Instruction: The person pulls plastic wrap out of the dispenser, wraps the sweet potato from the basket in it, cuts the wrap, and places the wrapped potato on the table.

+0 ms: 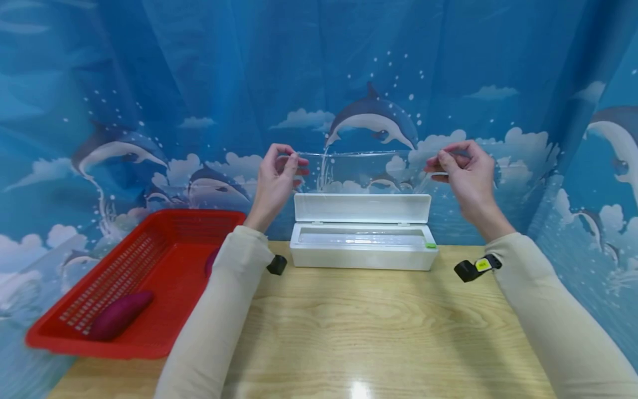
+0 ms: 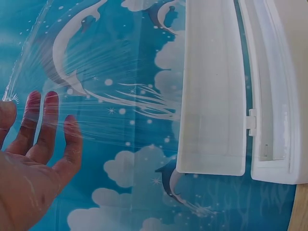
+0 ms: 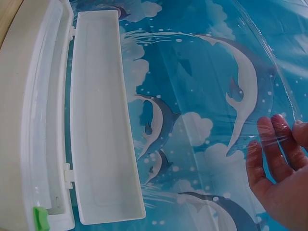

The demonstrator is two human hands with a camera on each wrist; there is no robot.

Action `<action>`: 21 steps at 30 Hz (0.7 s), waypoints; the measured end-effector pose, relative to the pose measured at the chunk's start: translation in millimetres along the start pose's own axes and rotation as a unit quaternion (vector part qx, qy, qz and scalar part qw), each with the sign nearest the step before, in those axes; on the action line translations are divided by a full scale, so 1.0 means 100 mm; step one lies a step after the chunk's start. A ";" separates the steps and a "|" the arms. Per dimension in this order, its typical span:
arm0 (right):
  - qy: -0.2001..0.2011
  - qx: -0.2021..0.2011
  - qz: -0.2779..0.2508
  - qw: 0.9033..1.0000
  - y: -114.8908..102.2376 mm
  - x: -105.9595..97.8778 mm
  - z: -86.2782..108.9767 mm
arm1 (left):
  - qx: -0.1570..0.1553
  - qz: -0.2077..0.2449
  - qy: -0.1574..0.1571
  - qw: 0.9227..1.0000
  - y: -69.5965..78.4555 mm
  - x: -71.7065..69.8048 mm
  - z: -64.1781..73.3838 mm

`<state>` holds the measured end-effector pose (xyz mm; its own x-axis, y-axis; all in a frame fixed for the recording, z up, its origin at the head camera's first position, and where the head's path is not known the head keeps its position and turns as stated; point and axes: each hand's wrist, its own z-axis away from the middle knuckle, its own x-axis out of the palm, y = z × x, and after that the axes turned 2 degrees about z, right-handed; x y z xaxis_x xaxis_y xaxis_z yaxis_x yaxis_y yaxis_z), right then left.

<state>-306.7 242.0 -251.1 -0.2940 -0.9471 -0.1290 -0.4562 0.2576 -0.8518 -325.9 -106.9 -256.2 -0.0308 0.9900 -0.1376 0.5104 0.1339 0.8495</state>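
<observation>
A clear sheet of plastic wrap (image 1: pixel 359 166) stretches between both hands above a white wrap dispenser box (image 1: pixel 361 257). The left hand (image 1: pixel 279 174) pinches the sheet's top left corner between thumb and index finger. At the opposite corner the right hand (image 1: pixel 466 172) pinches it the same way. In both wrist views the other fingers lie spread behind the film. The dispenser's lid (image 1: pixel 363 208) is raised, and a wrap roll (image 1: pixel 364 239) shows inside. On the box's right end sits a green slider (image 3: pixel 41 219).
A red plastic basket (image 1: pixel 171 266) stands at the left, holding a purple sweet potato (image 1: pixel 122 316); another purple piece (image 1: pixel 211 262) is partly hidden by the left sleeve. A wood-grain table (image 1: pixel 374 321) lies below, and a blue dolphin-print curtain (image 1: pixel 299 66) hangs behind.
</observation>
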 end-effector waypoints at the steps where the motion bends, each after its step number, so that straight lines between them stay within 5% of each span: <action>1: 0.000 -0.003 0.002 1.000 -0.01 0.00 0.01 | 0.004 -0.001 0.001 1.000 0.01 0.00 0.00; 10: -0.043 -0.023 0.003 0.999 -0.05 -0.11 0.15 | 0.026 -0.022 -0.007 0.999 0.06 -0.01 0.13; 21: -0.114 -0.055 0.076 0.989 -0.05 -0.27 0.48 | 0.034 -0.029 -0.024 0.999 0.06 -0.07 0.44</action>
<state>-256.5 257.4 -267.7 -0.1747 -0.9109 -0.3738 -0.5133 0.4082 -0.7549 -284.4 -114.7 -272.2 -0.0221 0.9774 -0.2103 0.5663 0.1856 0.8030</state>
